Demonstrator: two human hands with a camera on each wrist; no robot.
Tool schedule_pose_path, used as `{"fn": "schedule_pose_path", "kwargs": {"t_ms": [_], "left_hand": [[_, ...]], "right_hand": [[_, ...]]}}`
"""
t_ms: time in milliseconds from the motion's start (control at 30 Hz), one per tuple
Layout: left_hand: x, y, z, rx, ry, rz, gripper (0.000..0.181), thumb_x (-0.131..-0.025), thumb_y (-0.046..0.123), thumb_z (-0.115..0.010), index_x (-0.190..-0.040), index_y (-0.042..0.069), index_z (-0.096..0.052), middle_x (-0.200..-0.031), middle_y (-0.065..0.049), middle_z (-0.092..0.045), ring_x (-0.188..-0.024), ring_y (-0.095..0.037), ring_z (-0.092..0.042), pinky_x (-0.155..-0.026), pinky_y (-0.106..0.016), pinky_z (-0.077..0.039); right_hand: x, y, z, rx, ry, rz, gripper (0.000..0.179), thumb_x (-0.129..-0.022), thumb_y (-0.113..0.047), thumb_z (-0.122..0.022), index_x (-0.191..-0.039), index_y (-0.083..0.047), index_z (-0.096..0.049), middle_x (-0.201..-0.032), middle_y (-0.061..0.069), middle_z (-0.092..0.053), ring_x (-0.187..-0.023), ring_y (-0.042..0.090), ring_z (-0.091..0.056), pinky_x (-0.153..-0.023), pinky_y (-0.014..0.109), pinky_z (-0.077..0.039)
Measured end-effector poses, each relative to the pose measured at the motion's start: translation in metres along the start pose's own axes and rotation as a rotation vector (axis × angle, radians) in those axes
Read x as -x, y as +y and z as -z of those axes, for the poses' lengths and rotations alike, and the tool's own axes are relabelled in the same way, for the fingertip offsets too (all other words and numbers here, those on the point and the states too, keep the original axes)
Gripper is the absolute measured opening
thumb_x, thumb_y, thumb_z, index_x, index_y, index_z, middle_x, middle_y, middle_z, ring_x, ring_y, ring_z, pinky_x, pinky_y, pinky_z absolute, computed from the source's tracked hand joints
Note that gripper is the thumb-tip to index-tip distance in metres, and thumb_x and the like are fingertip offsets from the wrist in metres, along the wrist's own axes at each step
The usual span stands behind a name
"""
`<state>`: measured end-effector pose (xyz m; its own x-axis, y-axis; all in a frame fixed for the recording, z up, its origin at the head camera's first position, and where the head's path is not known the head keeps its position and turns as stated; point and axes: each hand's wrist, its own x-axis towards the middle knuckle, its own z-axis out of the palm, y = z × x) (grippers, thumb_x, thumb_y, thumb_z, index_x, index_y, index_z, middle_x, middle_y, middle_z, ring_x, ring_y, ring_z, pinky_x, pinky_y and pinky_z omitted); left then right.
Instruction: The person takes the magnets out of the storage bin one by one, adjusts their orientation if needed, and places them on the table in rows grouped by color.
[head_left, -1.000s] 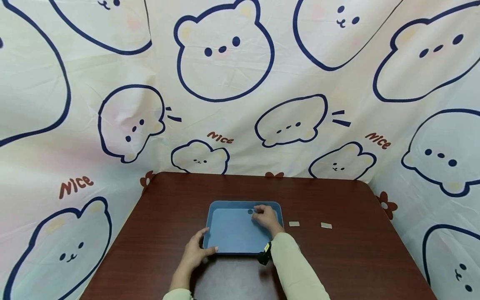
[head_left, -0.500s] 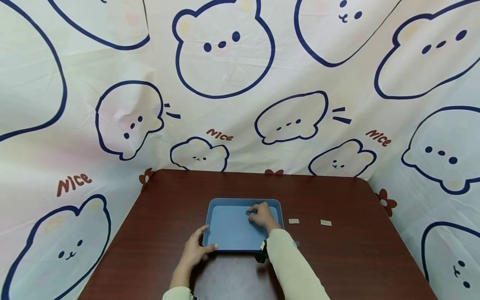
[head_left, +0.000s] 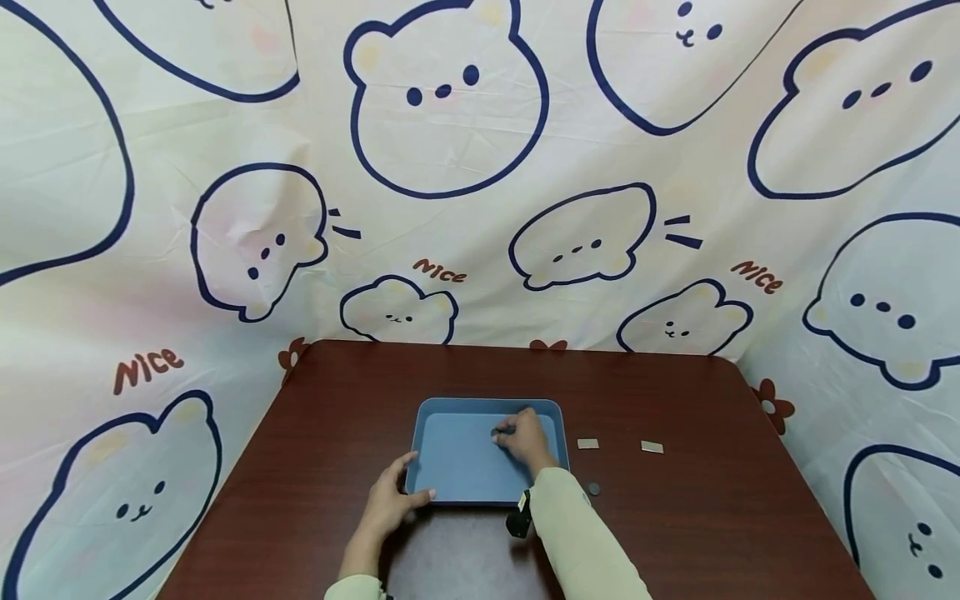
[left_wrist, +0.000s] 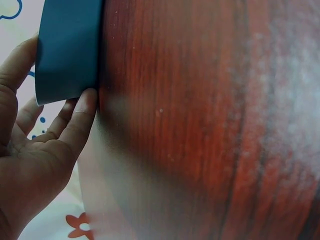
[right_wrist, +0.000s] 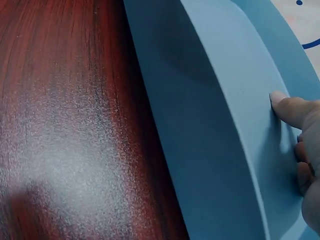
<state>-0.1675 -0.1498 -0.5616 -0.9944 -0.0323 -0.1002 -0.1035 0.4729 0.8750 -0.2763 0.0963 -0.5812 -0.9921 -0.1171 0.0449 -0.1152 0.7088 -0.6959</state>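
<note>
A shallow blue tray [head_left: 457, 475] lies on the table in the head view. My left hand [head_left: 386, 500] grips its near left corner. In the left wrist view the thumb touches the tray's front wall [left_wrist: 67, 55] low down, and the other fingers reach round the corner. Over the tray's right half, my right hand [head_left: 527, 437] pinches a small dark disc [head_left: 496, 432] at the tray floor. The right wrist view shows only a sliver of it beside the thumb [right_wrist: 287, 106]. Fingers hide most of the disc, and I cannot tell whether a second one is there.
Right of the tray, two small pale rectangular pieces [head_left: 588, 444] lie apart on the dark red-brown table [head_left: 720, 517]. Another dark round disc [head_left: 594, 489] lies near my right sleeve. A bear-patterned cloth [head_left: 450, 250] hangs behind and at both sides.
My right hand has shifted slightly left and nearer, and its fingers have come onto the disc that lay bare in the tray. The table disc has come out from behind the sleeve. My left hand stays.
</note>
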Motion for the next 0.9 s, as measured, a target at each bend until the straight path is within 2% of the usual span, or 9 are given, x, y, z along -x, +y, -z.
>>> {"fn": "schedule_pose_path", "kwargs": {"t_ms": [233, 467, 600, 767, 900], "left_hand": [[-0.001, -0.001, 0.000, 0.012, -0.005, 0.003, 0.076, -0.073, 0.018, -0.082, -0.137, 0.006, -0.044, -0.126, -0.028, -0.048, -0.104, -0.037, -0.053, -0.075, -0.047, -0.046], [-0.001, -0.003, -0.004, 0.025, -0.012, -0.006, 0.076, -0.072, 0.017, -0.082, -0.137, 0.006, -0.045, -0.125, -0.027, -0.049, -0.102, -0.036, -0.054, -0.074, -0.046, -0.047], [-0.001, -0.002, -0.004, 0.022, -0.007, -0.013, 0.076, -0.072, 0.017, -0.082, -0.137, 0.006, -0.045, -0.125, -0.028, -0.049, -0.104, -0.037, -0.053, -0.076, -0.048, -0.046], [-0.001, -0.002, -0.002, 0.012, -0.004, 0.001, 0.076, -0.072, 0.018, -0.082, -0.137, 0.007, -0.045, -0.126, -0.028, -0.048, -0.106, -0.038, -0.052, -0.076, -0.048, -0.046], [-0.002, -0.003, 0.000, 0.009, 0.000, 0.013, 0.076, -0.071, 0.018, -0.082, -0.137, 0.007, -0.045, -0.127, -0.028, -0.047, -0.108, -0.039, -0.050, -0.077, -0.048, -0.046]], "right_hand": [[0.002, 0.003, -0.002, -0.013, 0.030, -0.008, 0.012, -0.076, -0.020, -0.079, -0.083, -0.011, -0.074, -0.102, 0.011, -0.053, -0.093, 0.028, -0.053, -0.077, 0.042, -0.045], [0.005, 0.006, 0.008, -0.100, -0.023, 0.038, 0.007, -0.076, -0.014, -0.078, -0.078, -0.010, -0.073, -0.078, -0.002, -0.063, -0.071, 0.015, -0.056, -0.062, 0.032, -0.046], [0.009, 0.002, 0.017, -0.113, -0.030, 0.067, 0.008, -0.076, -0.013, -0.077, -0.082, -0.008, -0.074, -0.084, 0.002, -0.063, -0.074, 0.017, -0.057, -0.063, 0.033, -0.046], [0.012, -0.004, 0.025, -0.132, -0.002, 0.100, 0.012, -0.076, -0.014, -0.078, -0.086, -0.009, -0.075, -0.097, 0.008, -0.060, -0.085, 0.024, -0.058, -0.067, 0.035, -0.048], [0.013, -0.008, 0.027, -0.138, 0.002, 0.112, 0.011, -0.077, -0.014, -0.077, -0.087, -0.009, -0.074, -0.100, 0.009, -0.059, -0.087, 0.025, -0.058, -0.067, 0.035, -0.048]]}}
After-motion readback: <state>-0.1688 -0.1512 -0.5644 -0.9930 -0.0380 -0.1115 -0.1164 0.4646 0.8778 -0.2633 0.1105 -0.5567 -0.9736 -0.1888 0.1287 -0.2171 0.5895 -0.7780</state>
